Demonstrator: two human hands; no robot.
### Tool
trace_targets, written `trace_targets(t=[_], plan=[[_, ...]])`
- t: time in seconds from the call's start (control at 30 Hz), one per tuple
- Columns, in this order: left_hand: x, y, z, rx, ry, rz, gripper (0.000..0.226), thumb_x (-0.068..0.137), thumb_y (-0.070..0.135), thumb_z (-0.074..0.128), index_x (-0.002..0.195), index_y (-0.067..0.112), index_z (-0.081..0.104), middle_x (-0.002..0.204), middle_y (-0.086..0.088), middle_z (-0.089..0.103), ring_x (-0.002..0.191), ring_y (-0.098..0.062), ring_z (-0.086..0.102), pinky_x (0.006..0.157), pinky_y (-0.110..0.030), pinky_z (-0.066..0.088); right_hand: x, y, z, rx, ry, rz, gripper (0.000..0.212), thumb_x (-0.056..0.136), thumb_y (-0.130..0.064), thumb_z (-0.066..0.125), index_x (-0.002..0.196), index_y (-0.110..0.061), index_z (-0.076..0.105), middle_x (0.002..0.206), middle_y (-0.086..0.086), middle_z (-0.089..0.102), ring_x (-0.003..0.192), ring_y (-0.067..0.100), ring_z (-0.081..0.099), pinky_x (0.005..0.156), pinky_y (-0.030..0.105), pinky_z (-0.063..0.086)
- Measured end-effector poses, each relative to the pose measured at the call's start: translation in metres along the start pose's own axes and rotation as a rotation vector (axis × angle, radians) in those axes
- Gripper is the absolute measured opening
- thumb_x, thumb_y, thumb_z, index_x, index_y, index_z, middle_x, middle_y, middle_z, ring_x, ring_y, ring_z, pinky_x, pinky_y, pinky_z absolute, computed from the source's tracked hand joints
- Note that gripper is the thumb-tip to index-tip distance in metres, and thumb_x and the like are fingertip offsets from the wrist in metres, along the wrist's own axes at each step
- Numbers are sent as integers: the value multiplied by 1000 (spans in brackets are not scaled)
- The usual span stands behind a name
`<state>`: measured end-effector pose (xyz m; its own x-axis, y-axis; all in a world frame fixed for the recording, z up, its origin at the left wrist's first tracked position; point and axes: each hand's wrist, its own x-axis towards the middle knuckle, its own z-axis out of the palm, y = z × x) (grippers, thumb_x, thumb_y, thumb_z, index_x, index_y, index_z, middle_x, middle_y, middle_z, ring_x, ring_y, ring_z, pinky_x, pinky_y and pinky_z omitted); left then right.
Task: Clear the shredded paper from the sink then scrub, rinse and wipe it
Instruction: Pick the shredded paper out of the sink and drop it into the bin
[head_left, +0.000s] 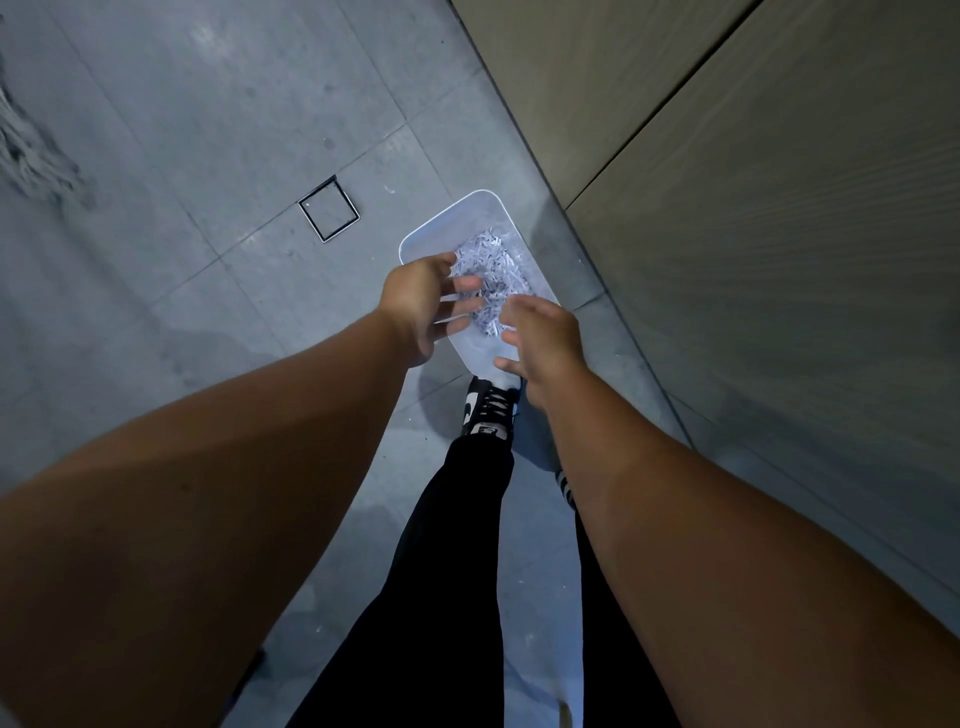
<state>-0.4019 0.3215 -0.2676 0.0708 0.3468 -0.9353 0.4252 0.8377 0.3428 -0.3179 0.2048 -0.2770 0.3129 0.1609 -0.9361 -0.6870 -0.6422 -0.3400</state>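
- Looking straight down onto a grey tiled floor (208, 130), with tall beige wood-grain cabinet panels (753, 208) along the right side.
- Standing on the floor close to the foot of the panels: a white translucent rectangular plastic bin (480, 196) with rounded corners.
- Lying inside the bin, heaped over the middle of its bottom: white shredded paper strips (493, 265).
- Hovering over the bin's left rim: the left hand (421, 306), fingers apart and spread toward the heap, gripping nothing; fingertips slightly blurred.
- Hovering over the bin's near right part: the right hand (540, 338), fingers loosely spread and apart, gripping nothing.
- Showing between the two hands: more strips, though whether loose in the air or resting on the heap cannot be told.
- Planted right at the bin's near end: the toe of a black-and-white laced shoe (491, 402), below black trousers (457, 519).
- Set into the tiles left of the bin, well apart from it: a square metal-framed floor drain (329, 209).
- Lying at the far left edge: the grey strands of a string mop (31, 150).
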Motion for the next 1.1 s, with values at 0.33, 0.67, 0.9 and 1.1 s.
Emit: trace_targets(t=[0.33,0.67,0.9,1.1], plan=[[0,-2,-9,-74,-5,-27,34,99,26,40,123,19,63,106,-6,75,92,-27,77,102,-44,51,11,9,19,-299,8,-191,11,86,-21,77,80,-27,71,89,-2,74,87,19,71,89,45,60],[0,-2,-18,-114,43,-31,31,98,27,46,121,19,66,94,-2,77,89,-24,69,97,-40,53,17,5,20,-375,185,-229,28,74,-29,86,62,-20,63,67,-5,67,66,18,65,70,29,54],[2,-1,-20,-73,49,-30,32,98,28,44,119,20,66,98,-3,74,86,-23,65,93,-38,53,26,10,21,-365,90,-72,42,79,-7,60,115,-22,77,100,-5,69,88,22,62,95,47,58],[2,-4,-17,56,43,-7,28,97,24,49,117,21,68,93,-1,72,80,-20,64,80,-33,49,13,-1,13,-164,44,2,13,89,-21,59,92,-25,71,91,-2,70,82,25,65,83,41,61]])
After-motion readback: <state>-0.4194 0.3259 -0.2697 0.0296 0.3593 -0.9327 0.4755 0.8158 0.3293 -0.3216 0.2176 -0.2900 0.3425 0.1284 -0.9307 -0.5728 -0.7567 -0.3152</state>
